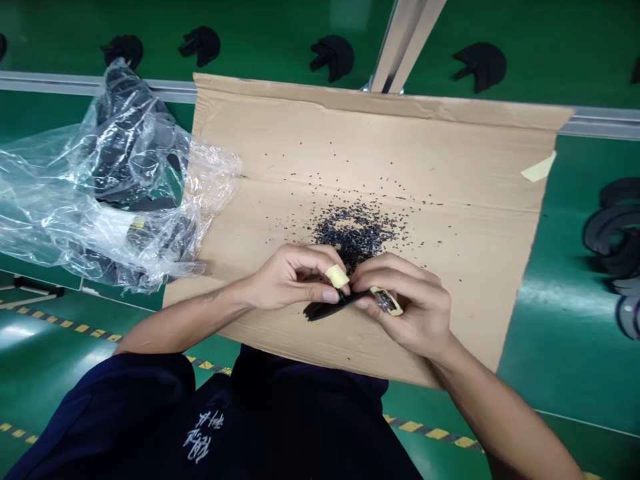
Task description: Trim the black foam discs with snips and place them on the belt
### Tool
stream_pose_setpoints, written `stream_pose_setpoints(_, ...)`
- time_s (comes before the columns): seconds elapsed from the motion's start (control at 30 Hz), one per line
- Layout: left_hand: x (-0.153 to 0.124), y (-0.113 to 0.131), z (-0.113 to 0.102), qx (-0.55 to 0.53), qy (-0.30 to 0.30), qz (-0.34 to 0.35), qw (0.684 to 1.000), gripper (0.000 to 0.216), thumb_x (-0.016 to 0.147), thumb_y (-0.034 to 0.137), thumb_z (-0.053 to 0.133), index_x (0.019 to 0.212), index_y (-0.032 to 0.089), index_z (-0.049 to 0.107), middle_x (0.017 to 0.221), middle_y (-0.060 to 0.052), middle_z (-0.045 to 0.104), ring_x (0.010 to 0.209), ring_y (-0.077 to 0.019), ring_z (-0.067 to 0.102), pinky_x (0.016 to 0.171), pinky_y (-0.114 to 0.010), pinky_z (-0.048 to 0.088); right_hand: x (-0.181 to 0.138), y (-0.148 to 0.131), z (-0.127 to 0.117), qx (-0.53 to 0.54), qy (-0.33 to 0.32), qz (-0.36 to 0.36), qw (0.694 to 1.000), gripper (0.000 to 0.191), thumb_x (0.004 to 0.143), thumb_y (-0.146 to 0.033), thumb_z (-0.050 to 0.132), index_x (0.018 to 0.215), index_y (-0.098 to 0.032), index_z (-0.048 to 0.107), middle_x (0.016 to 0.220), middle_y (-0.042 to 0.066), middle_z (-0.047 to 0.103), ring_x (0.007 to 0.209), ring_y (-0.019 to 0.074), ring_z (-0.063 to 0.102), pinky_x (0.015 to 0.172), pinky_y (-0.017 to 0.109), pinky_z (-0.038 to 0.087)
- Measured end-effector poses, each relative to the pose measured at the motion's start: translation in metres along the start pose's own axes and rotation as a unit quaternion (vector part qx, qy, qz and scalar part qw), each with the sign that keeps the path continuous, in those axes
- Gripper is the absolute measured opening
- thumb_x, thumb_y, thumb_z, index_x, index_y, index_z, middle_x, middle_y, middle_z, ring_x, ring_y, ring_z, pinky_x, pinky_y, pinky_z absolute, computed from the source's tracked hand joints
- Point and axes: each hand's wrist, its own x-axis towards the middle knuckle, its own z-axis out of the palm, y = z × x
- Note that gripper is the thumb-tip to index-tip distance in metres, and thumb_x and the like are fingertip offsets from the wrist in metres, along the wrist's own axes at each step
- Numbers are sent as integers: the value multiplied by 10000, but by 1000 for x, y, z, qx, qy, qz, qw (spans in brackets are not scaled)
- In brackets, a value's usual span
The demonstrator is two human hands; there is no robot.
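Note:
Over the cardboard sheet (480,287), my two hands meet at a thin dark black part (325,310). My left hand (295,277), a strip of yellow tape round one finger, is closed in a pinch at the part's upper edge. My right hand (413,303) is closed on the part's other end. A small shiny metal tool edged in yellow (386,301) also sits in the right hand; its kind is not clear. Just beyond the fingertips lies a heap of tiny black bits (350,233), thinning out over the cardboard.
A clear plastic bag (145,153) with black parts in it overlaps the cardboard's left side. Several black curved pieces (335,57) lie along the green surface at the back. More black pieces (617,227) are stacked at the right. A metal post (407,40) rises behind the cardboard.

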Motion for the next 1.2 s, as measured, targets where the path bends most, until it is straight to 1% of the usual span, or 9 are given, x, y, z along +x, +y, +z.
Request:
stream_pose_setpoints(0.17, 3, 0, 2, -9, -21, -3, 1000, 144, 858, 295, 800, 894, 156, 796, 873, -67, 717, 797, -116, 703, 733, -202, 584, 0, 0, 0, -6, 16, -3, 1000, 144, 892, -321, 755, 856, -188, 712, 827, 66, 707, 700, 158, 668, 607, 290, 553)
stream_pose_setpoints(0.27, 2, -5, 5, -21, 13, -7, 1000, 366, 926, 509, 674, 998, 169, 792, 965, -90, 730, 885, -145, 714, 796, -246, 595, -3, 2, 1, -66, 76, -33, 994, 62, 870, -212, 766, 908, -211, 716, 853, 55, 714, 735, 166, 681, 645, 303, 566)
stream_pose_setpoints(0.33, 1, -8, 8, -10, 37, 6, 999, 517, 878, 623, 666, 1124, 178, 762, 1087, -115, 733, 993, -185, 719, 864, -292, 603, -5, 3, 1, -111, 113, -45, 986, 124, 850, -146, 761, 929, -229, 713, 858, 45, 714, 744, 172, 682, 658, 315, 569)
stream_pose_setpoints(0.43, -2, -10, 11, 73, 96, 62, 991, 486, 775, 442, 855, 1167, 181, 732, 1101, -104, 744, 1030, -182, 718, 883, -277, 604, -5, 2, 1, -123, 105, -44, 986, 150, 840, -124, 754, 935, -230, 707, 876, 46, 715, 756, 179, 685, 655, 322, 568)
stream_pose_setpoints(0.5, -3, -8, 10, 148, 133, 99, 975, 329, 807, 283, 848, 1103, 178, 750, 1023, -82, 756, 976, -152, 716, 863, -252, 598, -4, 1, -2, -98, 72, -40, 992, 148, 842, -137, 753, 953, -221, 705, 911, 58, 719, 778, 184, 691, 655, 323, 569)
stream_pose_setpoints(0.57, -3, -6, 8, 204, 146, 131, 959, 230, 852, 235, 803, 1070, 173, 763, 989, -78, 757, 944, -139, 709, 856, -249, 592, -2, 0, -6, -91, 57, -33, 994, 166, 847, -127, 741, 981, -217, 703, 936, 67, 722, 799, 189, 696, 671, 326, 571)
stream_pose_setpoints(0.67, -3, -3, 3, 257, 135, 165, 942, 250, 856, 210, 796, 1098, 159, 760, 999, -85, 750, 945, -137, 704, 855, -248, 586, -1, 3, -13, -160, 54, -29, 985, 207, 870, -91, 689, 1030, -223, 698, 951, 78, 732, 831, 202, 704, 707, 339, 573)
stream_pose_setpoints(0.83, -3, -2, -1, 315, 95, 185, 926, 246, 897, 220, 753, 1133, 151, 748, 1003, -100, 730, 943, -146, 701, 824, -267, 584, -3, 12, -16, -316, -15, -54, 947, 209, 920, -132, 611, 1094, -220, 687, 924, 85, 735, 794, 219, 687, 695, 358, 562)
stream_pose_setpoints(1.2, -4, -3, -2, 349, 73, 207, 911, 267, 924, 197, 715, 1190, 204, 727, 1001, -80, 728, 938, -155, 696, 813, -301, 583, -5, 12, -17, -415, -20, -96, 904, 145, 939, -214, 658, 1080, -193, 685, 834, 68, 725, 713, 201, 652, 618, 344, 501)
